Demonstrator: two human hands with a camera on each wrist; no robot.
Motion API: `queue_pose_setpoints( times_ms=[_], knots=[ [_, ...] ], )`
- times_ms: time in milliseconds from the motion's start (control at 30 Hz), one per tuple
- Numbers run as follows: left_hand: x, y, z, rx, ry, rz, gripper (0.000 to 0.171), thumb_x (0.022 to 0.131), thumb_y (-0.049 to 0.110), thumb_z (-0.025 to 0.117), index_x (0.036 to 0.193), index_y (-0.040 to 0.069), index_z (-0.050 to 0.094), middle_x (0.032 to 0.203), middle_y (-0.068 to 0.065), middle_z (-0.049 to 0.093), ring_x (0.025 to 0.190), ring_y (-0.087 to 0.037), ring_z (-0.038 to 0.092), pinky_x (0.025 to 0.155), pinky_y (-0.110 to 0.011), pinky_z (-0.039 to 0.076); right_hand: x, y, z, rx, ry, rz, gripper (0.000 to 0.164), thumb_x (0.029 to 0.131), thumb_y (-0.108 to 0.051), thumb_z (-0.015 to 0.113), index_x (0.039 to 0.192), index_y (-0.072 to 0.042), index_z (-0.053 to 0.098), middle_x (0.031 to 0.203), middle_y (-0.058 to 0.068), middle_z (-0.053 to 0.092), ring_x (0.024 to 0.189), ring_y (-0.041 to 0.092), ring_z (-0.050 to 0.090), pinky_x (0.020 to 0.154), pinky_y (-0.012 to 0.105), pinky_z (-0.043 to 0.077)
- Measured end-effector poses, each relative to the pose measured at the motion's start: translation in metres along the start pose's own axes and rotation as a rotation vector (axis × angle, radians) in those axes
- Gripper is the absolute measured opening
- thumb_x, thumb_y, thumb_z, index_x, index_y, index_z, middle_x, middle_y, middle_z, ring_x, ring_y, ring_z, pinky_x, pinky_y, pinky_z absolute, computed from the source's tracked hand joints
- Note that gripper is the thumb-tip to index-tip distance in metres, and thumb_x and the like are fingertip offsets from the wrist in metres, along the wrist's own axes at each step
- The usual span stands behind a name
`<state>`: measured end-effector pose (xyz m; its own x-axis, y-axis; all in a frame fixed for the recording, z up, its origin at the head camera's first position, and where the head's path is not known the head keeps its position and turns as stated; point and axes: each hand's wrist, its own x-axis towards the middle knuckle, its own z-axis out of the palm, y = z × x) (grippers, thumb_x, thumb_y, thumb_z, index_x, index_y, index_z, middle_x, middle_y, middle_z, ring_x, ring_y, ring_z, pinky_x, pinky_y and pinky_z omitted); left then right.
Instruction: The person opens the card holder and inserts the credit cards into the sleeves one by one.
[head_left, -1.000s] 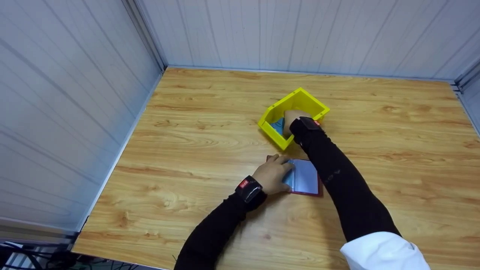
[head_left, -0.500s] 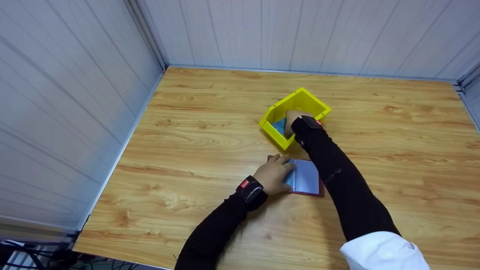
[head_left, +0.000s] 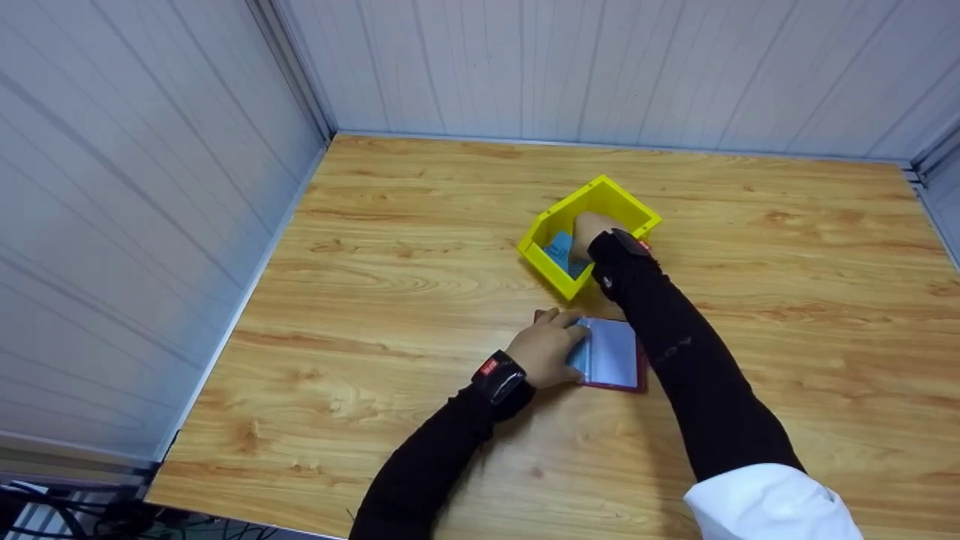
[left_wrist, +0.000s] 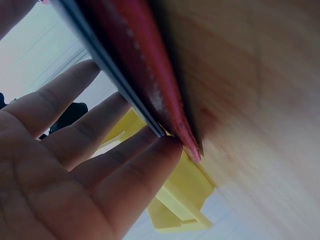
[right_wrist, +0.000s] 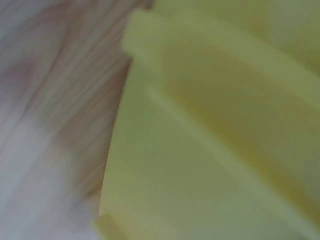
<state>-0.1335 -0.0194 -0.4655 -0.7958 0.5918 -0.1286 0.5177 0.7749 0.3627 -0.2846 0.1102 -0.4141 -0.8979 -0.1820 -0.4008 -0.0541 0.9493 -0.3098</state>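
- An open booklet (head_left: 613, 356) lies on the worktop (head_left: 375, 300), just below the frame's middle and slightly right; the left hand (head_left: 546, 349) covers its left part.
- The left hand's fingers (left_wrist: 142, 175) are nearly straight and spread, touching the booklet without curling round it.
- The right hand (head_left: 590, 232) reaches into a yellow bin (head_left: 551, 274) above the booklet; its fingers are hidden, so whether they grasp anything cannot be told.
- The booklet should be light, with bendy, slick pages and a firmer cover; the outer red edge looks the surest hold, while a flat palm would keep it from sliding.
- Blue printed paper (head_left: 559, 247) shows inside the bin, likely thin, light and easily creased; a pinch at an edge would suit it.
- The booklet's red cover (left_wrist: 161, 75) has a slight sheen; its pages look like clear plastic sleeves.
- The bin looks like rigid moulded plastic, with thick rims and a cut-down front.
- The worktop is wood-grained and smooth.
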Motion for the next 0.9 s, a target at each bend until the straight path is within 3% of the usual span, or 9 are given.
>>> queue_pose_setpoints(
  times_ms=[100, 167, 300, 467, 600, 733, 900],
  knots=[
    [0.0, 0.0, 0.0, -0.001, 0.003, -0.003, 0.07, 0.078, 0.04, 0.081, 0.139, 0.016, 0.055, 0.152, -0.009, 0.044, 0.14, -0.039, 0.039, 0.113, -0.046, 0.039, 0.005, 0.006, -0.004, 0.095, 0.021, -0.049, 0.034, 0.086, -0.002, 0.06, 0.061, -0.012, 0.04, 0.058, -0.002, 0.029, 0.053, 0.015, 0.029, 0.053, 0.028, 0.029],
    [0.0, -0.001, 0.0, 0.001, 0.003, 0.0, 0.07, 0.078, 0.04, 0.081, 0.139, 0.015, 0.055, 0.151, -0.01, 0.044, 0.14, -0.039, 0.039, 0.113, -0.046, 0.039, 0.006, 0.009, -0.007, 0.154, 0.021, -0.073, 0.038, 0.089, -0.003, 0.057, 0.06, -0.014, 0.036, 0.055, -0.004, 0.024, 0.051, 0.013, 0.024, 0.052, 0.027, 0.026],
    [0.0, -0.002, -0.002, -0.001, -0.008, -0.008, 0.071, 0.078, 0.04, 0.081, 0.139, 0.015, 0.055, 0.152, -0.01, 0.043, 0.141, -0.039, 0.038, 0.114, -0.045, 0.038, 0.002, 0.014, -0.014, 0.238, 0.045, -0.095, 0.025, 0.093, -0.007, 0.057, 0.071, -0.011, 0.045, 0.063, -0.001, 0.034, 0.059, 0.015, 0.033, 0.06, 0.029, 0.031],
    [0.0, -0.004, -0.004, -0.005, -0.021, -0.032, 0.071, 0.078, 0.04, 0.081, 0.14, 0.016, 0.054, 0.153, -0.01, 0.042, 0.142, -0.039, 0.036, 0.114, -0.046, 0.037, -0.007, 0.02, -0.022, 0.357, 0.101, -0.097, 0.007, 0.096, -0.011, 0.054, 0.093, -0.006, 0.05, 0.085, 0.005, 0.046, 0.073, 0.018, 0.042, 0.066, 0.03, 0.036],
    [0.0, -0.004, -0.004, -0.008, -0.023, -0.036, 0.071, 0.079, 0.039, 0.08, 0.14, 0.016, 0.054, 0.153, -0.01, 0.041, 0.142, -0.039, 0.036, 0.114, -0.047, 0.037, -0.016, 0.025, -0.029, 0.454, 0.14, -0.107, 0.015, 0.097, -0.014, 0.054, 0.107, -0.003, 0.05, 0.097, 0.007, 0.048, 0.078, 0.016, 0.043, 0.067, 0.028, 0.036],
    [0.0, -0.003, -0.004, -0.014, -0.022, -0.032, 0.071, 0.078, 0.038, 0.081, 0.14, 0.015, 0.054, 0.153, -0.011, 0.041, 0.142, -0.04, 0.035, 0.114, -0.048, 0.037, -0.03, 0.028, -0.029, 0.582, 0.185, -0.123, 0.027, 0.097, -0.014, 0.055, 0.121, -0.002, 0.049, 0.089, 0.003, 0.052, 0.073, 0.011, 0.046, 0.062, 0.024, 0.038],
    [0.002, -0.001, -0.004, -0.027, -0.036, -0.034, 0.072, 0.079, 0.039, 0.08, 0.141, 0.016, 0.053, 0.154, -0.01, 0.04, 0.143, -0.04, 0.034, 0.116, -0.047, 0.034, -0.057, 0.033, -0.018, 0.763, 0.223, -0.134, 0.026, 0.098, -0.014, 0.056, 0.121, -0.005, 0.049, 0.084, 0.001, 0.055, 0.068, 0.009, 0.05, 0.058, 0.02, 0.042]
  ],
)
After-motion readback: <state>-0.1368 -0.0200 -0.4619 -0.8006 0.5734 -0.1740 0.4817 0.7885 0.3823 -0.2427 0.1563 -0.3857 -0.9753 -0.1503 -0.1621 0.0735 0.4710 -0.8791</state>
